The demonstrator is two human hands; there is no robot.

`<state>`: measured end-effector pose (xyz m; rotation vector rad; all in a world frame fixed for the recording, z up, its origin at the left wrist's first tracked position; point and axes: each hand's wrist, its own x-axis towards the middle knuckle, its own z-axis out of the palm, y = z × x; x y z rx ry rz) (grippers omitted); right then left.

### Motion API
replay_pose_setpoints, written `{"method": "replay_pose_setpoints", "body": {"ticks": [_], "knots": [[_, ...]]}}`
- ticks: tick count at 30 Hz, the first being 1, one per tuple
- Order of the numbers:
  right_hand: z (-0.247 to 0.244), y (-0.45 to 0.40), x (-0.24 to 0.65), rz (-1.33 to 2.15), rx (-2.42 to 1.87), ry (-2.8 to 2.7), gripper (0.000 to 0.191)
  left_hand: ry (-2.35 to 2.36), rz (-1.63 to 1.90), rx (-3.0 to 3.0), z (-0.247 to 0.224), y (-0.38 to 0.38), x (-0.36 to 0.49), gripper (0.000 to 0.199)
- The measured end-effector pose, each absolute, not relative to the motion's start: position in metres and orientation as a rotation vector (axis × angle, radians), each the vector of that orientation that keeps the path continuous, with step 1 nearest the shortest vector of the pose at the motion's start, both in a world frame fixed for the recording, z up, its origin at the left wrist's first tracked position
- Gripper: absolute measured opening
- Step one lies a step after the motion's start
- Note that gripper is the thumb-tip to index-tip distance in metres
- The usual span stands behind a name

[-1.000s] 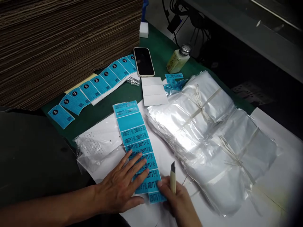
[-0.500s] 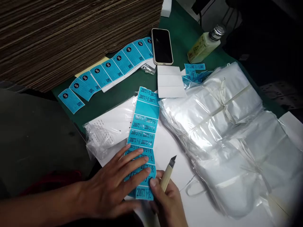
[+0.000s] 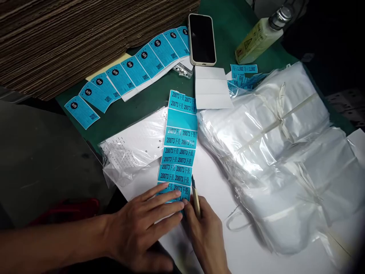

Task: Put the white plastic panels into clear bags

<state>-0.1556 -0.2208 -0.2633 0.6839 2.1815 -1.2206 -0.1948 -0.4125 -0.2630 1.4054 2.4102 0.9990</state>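
A long strip of blue printed labels (image 3: 180, 140) lies on a white sheet (image 3: 222, 213), its rows marked "20073" with Chinese characters. My left hand (image 3: 142, 224) rests flat on the strip's lower part, fingers spread, hiding its end. My right hand (image 3: 203, 232) grips a craft knife (image 3: 196, 201) with a pale handle. The knife's blade stands at the strip's right edge, close to my left fingertips, and its tip is hidden.
Several blue "8月" tags (image 3: 142, 64) lie in a row on a green mat (image 3: 225, 26). Around them are a cardboard stack (image 3: 57, 34), a phone (image 3: 202, 39), a bottle (image 3: 258, 38), tied clear plastic bags (image 3: 273, 152) and a bagged white perforated sheet (image 3: 131, 146).
The knife has come down from a raised position beside the strip to its right edge. My left hand now covers the strip's lower end. The whole view has shifted as my head moved.
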Motion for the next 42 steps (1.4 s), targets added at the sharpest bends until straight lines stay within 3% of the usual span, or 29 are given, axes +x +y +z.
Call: {"method": "replay_pose_setpoints", "body": {"ticks": [4, 8, 13, 42], "knots": [[-0.262, -0.199, -0.147, -1.143, 0.574, 2.403, 0.026, 2.6, 0.863, 1.224, -0.285, -0.401, -0.19, 0.03], [-0.263, -0.154, -0.133, -0.957, 0.062, 2.738, 0.018, 2.574, 0.908, 1.118, -0.296, -0.398, -0.194, 0.027], [-0.273, -0.14, -0.131, -0.605, -0.636, 2.846, 0.027, 2.539, 0.957, 1.068, -0.294, -0.4, -0.197, 0.027], [-0.28, -0.163, -0.139, -0.56, -0.581, 2.906, 0.026, 2.567, 0.955, 1.036, -0.3, -0.398, -0.191, 0.027]]}}
